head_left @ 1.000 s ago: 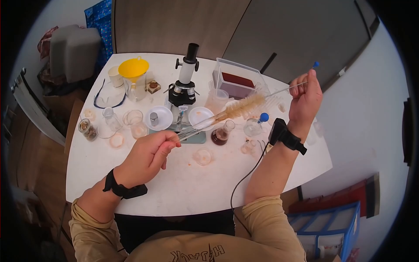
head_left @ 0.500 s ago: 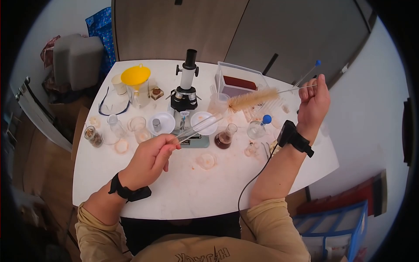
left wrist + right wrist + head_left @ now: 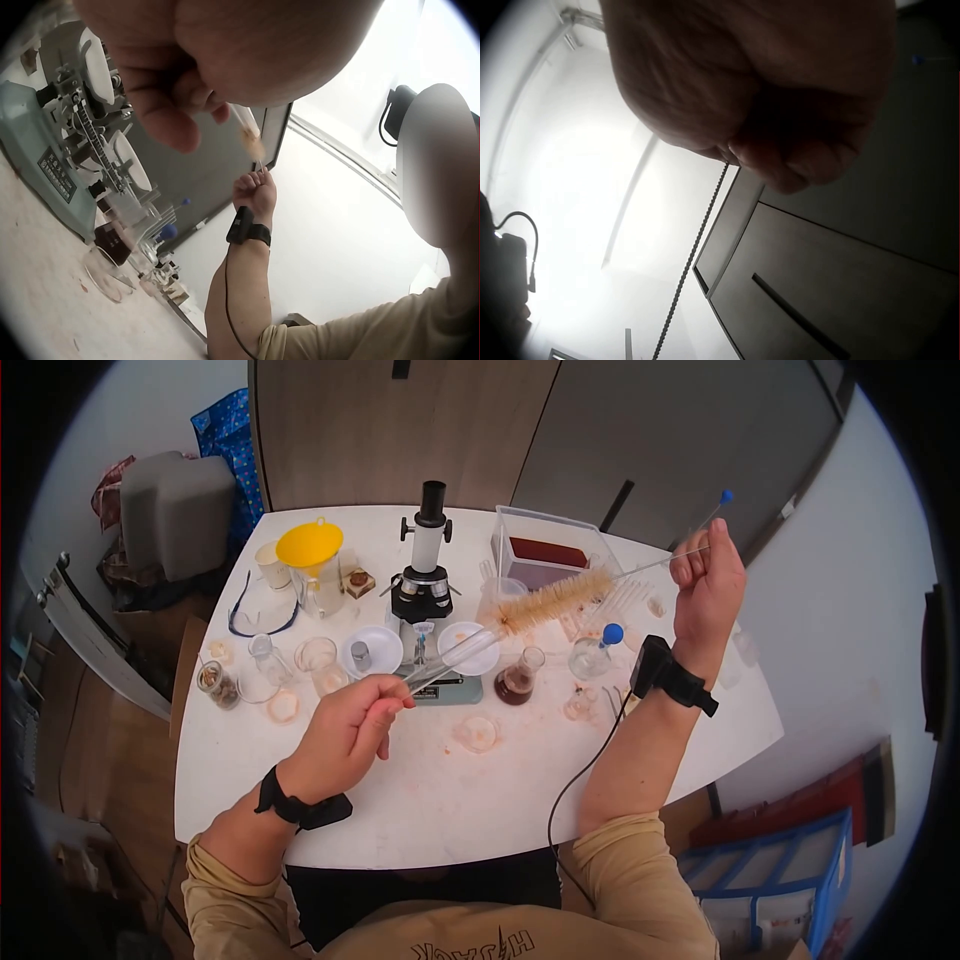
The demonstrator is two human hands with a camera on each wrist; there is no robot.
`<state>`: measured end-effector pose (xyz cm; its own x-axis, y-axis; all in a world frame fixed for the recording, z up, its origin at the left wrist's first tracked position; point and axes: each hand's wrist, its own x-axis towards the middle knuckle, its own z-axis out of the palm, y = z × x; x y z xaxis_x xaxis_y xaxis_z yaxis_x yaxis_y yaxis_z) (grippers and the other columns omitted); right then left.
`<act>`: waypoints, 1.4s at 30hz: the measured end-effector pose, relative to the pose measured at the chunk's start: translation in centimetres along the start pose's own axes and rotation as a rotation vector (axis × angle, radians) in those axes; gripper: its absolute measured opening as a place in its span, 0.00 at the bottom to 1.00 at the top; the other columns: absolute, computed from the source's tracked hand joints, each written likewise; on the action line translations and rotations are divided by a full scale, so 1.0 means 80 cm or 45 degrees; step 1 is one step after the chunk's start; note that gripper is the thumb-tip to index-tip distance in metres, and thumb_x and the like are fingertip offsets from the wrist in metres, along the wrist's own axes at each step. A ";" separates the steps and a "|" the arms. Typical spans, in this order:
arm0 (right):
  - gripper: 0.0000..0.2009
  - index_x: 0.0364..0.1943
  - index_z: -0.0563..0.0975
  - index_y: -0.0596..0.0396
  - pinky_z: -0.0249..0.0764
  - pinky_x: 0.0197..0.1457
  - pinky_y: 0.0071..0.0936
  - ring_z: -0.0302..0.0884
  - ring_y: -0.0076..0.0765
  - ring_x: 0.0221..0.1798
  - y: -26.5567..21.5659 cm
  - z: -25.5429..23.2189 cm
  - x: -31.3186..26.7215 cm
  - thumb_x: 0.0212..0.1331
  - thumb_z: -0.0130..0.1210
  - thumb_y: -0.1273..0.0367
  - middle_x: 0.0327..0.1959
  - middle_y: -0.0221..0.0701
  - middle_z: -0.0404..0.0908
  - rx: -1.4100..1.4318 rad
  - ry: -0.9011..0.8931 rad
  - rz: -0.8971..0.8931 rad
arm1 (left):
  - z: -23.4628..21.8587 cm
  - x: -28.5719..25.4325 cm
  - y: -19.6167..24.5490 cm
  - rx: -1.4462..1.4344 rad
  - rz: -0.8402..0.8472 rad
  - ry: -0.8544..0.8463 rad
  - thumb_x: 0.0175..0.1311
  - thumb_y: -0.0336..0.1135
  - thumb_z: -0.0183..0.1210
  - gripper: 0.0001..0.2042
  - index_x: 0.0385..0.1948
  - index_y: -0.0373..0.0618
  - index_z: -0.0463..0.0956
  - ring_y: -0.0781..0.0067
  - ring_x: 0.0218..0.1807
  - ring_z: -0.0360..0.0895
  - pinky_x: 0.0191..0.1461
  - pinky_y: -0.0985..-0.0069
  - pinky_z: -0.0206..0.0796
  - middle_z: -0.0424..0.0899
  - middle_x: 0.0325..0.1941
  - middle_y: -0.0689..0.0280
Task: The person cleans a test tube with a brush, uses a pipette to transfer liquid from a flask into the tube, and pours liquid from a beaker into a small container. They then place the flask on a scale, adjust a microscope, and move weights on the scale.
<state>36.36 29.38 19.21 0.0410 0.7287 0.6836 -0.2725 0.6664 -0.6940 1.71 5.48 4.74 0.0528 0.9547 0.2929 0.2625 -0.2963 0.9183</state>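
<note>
In the head view my left hand (image 3: pixel 350 732) grips a clear glass test tube (image 3: pixel 445 665), its mouth slanting up to the right. My right hand (image 3: pixel 708 575) has its fingers curled round the twisted wire handle (image 3: pixel 650 565) of a tan bristle brush (image 3: pixel 560 600). The brush's lower end is right at the tube's mouth, with most of the bristles outside. The right wrist view shows the wire (image 3: pixel 694 251) running out from under the curled fingers. Both hands are raised above the white table (image 3: pixel 430 810).
Behind the tube stand a microscope (image 3: pixel 428 550) and a balance with white pans (image 3: pixel 470 650). A flask of dark liquid (image 3: pixel 517 680) and a blue-stoppered flask (image 3: pixel 592 655) stand below the brush. A yellow funnel (image 3: pixel 308 544), safety glasses (image 3: pixel 262 622) and a clear box (image 3: pixel 550 555) lie farther back.
The brush's end was narrowed inside the tube's mouth, came out with bristles spread, and is now back at the mouth. The right hand went outward, then slightly back.
</note>
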 end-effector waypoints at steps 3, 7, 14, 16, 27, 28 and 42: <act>0.25 0.25 0.64 0.46 0.59 0.33 0.25 0.56 0.21 0.27 -0.002 0.001 -0.001 0.88 0.56 0.59 0.23 0.19 0.57 -0.007 0.011 0.004 | 0.001 0.000 0.002 0.022 -0.011 0.008 0.92 0.33 0.46 0.13 0.53 0.37 0.80 0.85 0.26 0.77 0.33 0.82 0.69 0.78 0.33 0.72; 0.26 0.25 0.63 0.46 0.58 0.32 0.25 0.56 0.21 0.26 -0.001 0.004 -0.001 0.88 0.56 0.59 0.23 0.19 0.57 0.017 0.008 0.021 | 0.002 0.000 0.001 0.019 -0.006 0.016 0.92 0.33 0.47 0.13 0.53 0.37 0.80 0.85 0.26 0.77 0.33 0.82 0.69 0.78 0.32 0.73; 0.26 0.25 0.63 0.45 0.58 0.32 0.25 0.55 0.21 0.26 0.000 0.001 -0.001 0.88 0.56 0.59 0.23 0.19 0.57 0.026 -0.018 0.024 | 0.002 0.000 -0.001 0.011 -0.006 0.013 0.93 0.35 0.47 0.13 0.53 0.37 0.80 0.85 0.26 0.77 0.33 0.82 0.68 0.75 0.29 0.75; 0.26 0.25 0.63 0.45 0.57 0.32 0.25 0.55 0.20 0.26 0.000 -0.001 0.000 0.88 0.56 0.59 0.23 0.19 0.57 0.042 -0.026 0.037 | 0.002 0.000 -0.003 0.013 -0.003 0.010 0.93 0.35 0.47 0.13 0.53 0.37 0.80 0.85 0.25 0.77 0.33 0.82 0.68 0.74 0.28 0.75; 0.25 0.26 0.65 0.45 0.57 0.31 0.24 0.54 0.20 0.26 0.007 0.001 -0.001 0.88 0.56 0.59 0.24 0.19 0.57 0.076 -0.088 0.131 | 0.000 -0.001 -0.005 0.009 0.021 -0.027 0.93 0.35 0.46 0.14 0.53 0.37 0.80 0.84 0.26 0.78 0.33 0.82 0.69 0.78 0.32 0.72; 0.25 0.26 0.65 0.46 0.57 0.31 0.24 0.54 0.20 0.27 0.008 0.003 -0.001 0.88 0.57 0.58 0.24 0.19 0.58 0.079 -0.107 0.142 | 0.001 -0.002 -0.005 0.017 0.012 -0.025 0.93 0.35 0.47 0.14 0.53 0.37 0.80 0.84 0.26 0.78 0.33 0.82 0.70 0.79 0.34 0.71; 0.24 0.28 0.71 0.50 0.62 0.32 0.22 0.57 0.18 0.27 0.016 0.046 -0.018 0.89 0.57 0.57 0.24 0.19 0.60 0.057 -0.315 0.155 | 0.002 -0.001 -0.004 0.049 -0.006 -0.019 0.92 0.33 0.46 0.12 0.53 0.38 0.80 0.84 0.26 0.79 0.33 0.82 0.70 0.81 0.34 0.71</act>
<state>32.43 28.58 18.15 -0.2289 0.7386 0.6341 -0.3037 0.5647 -0.7674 1.78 5.51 4.38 0.0655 0.9565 0.2844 0.3000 -0.2907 0.9086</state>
